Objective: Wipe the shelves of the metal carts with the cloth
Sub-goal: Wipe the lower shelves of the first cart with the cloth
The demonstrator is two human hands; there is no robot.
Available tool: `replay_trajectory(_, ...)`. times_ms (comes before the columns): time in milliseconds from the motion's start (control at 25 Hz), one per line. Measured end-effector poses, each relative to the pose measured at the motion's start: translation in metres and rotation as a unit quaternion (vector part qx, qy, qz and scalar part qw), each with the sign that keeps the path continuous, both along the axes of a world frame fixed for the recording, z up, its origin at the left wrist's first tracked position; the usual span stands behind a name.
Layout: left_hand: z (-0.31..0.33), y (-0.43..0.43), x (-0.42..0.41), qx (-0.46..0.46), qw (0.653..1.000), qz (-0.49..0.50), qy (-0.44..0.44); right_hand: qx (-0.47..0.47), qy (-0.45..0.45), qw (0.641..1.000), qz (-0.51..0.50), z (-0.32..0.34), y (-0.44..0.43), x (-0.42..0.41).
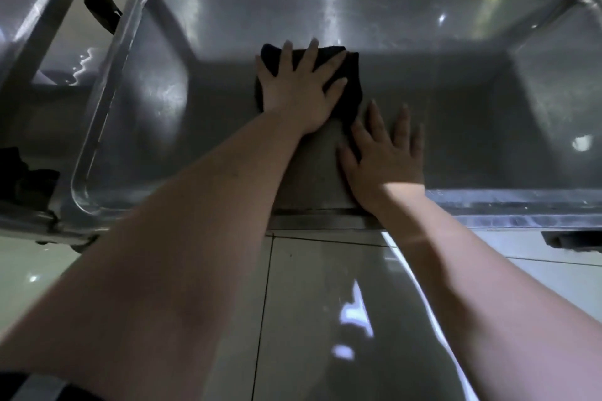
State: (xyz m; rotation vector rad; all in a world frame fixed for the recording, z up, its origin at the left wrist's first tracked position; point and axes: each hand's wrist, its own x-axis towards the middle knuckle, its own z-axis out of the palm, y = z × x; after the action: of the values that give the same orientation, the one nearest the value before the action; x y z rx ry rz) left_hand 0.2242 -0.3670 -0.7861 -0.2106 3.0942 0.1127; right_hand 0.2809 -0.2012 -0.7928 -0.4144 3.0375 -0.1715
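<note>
Slippage threatens: your left hand (299, 89) presses flat, fingers spread, on the cloth (350, 85) mid-way along the shelf (472, 114) — right hand (386, 156) open beside it — and the ungripped cloth may bunch, possibly skipping shadowed corners.

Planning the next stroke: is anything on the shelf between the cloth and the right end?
Only the right hand, flat on the shelf just near-right of the cloth, which the left hand presses down. Past it nothing visible lies toward the right end.
</note>
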Motion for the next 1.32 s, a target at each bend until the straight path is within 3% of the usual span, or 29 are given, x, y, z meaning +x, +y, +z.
replay_trajectory(80,0.004,-0.035,0.009,-0.008,1.0,-0.027,0.007,-0.003,-0.003,1.0,0.014,-0.002,-0.007,0.002)
replay_trajectory(240,0.008,-0.145,0.045,-0.031,0.994,0.107,0.021,0.015,0.0,1.0,0.018,-0.006,-0.005,-0.002)
replay_trajectory(360,0.011,-0.139,0.041,-0.025,0.981,0.188,0.03,0.032,-0.001,0.999,0.035,-0.006,-0.008,0.0)
replay_trajectory(440,0.011,-0.093,0.027,0.003,0.989,0.147,0.016,0.043,0.002,0.999,0.033,-0.004,-0.008,0.002)
replay_trajectory(520,0.006,-0.049,0.024,0.005,0.999,0.039,0.0,0.038,0.004,0.999,0.038,-0.001,-0.005,0.001)
replay_trajectory(640,0.009,-0.068,0.04,-0.001,0.999,-0.037,0.001,0.022,0.004,0.997,0.071,0.001,-0.004,0.002)
replay_trajectory(800,0.013,-0.155,0.07,-0.018,0.993,0.114,0.017,0.026,-0.001,0.998,0.061,-0.003,-0.01,-0.002)
replay_trajectory(880,0.013,-0.144,0.074,0.007,0.983,0.185,0.013,0.032,0.004,0.998,0.057,-0.005,-0.011,-0.002)
replay_trajectory(960,0.006,-0.091,0.074,0.002,0.989,0.146,0.016,0.038,0.001,0.998,0.058,-0.005,-0.01,-0.003)
replay_trajectory(1040,-0.001,-0.045,0.082,-0.002,0.999,0.043,0.013,0.034,-0.006,0.997,0.062,-0.005,-0.007,-0.004)
replay_trajectory(1120,0.003,-0.06,0.091,-0.01,1.0,-0.009,0.01,0.027,-0.01,0.998,0.064,-0.004,-0.005,-0.004)
replay_trajectory(1320,0.008,-0.167,0.146,-0.041,0.984,0.173,-0.001,0.034,-0.006,0.998,0.061,-0.007,-0.01,-0.003)
